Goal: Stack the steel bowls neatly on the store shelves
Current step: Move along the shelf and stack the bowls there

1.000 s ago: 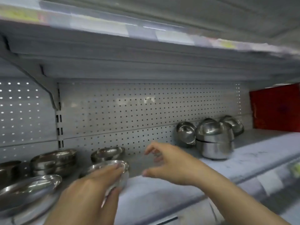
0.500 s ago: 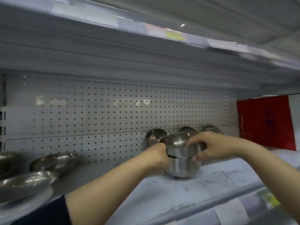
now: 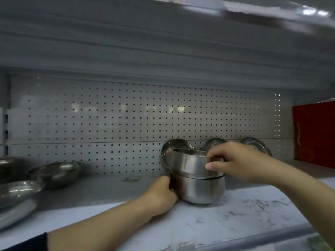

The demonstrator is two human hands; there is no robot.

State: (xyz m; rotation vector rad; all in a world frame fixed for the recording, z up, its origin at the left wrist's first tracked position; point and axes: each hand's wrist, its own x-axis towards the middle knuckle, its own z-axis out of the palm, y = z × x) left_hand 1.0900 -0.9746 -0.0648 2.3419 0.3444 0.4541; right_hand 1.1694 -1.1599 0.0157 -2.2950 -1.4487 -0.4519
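Note:
A deep steel bowl [image 3: 201, 192] stands on the grey shelf [image 3: 235, 220] right of centre. A second steel bowl [image 3: 188, 163] sits nested in it, tilted up at the left. My right hand [image 3: 241, 163] grips the top bowl's right rim, thumb on the outer wall. My left hand [image 3: 161, 195] is curled against the lower bowl's left side. Three more steel bowls lean on edge against the pegboard behind: one on the left [image 3: 172, 147], one in the middle [image 3: 213, 142] and one on the right [image 3: 257, 144].
Wide shallow steel bowls sit at the shelf's left end, one near the back [image 3: 56, 172] and one nearer the front [image 3: 17, 192]. A red box [image 3: 315, 134] stands at the far right. The upper shelf [image 3: 163, 42] hangs low overhead. The perforated back panel [image 3: 126, 124] closes the rear.
My left hand left the bowls at the left and came to the deep bowl stack. It has dropped from the top bowl's rim to the lower bowl's side. The right hand stays on the top bowl.

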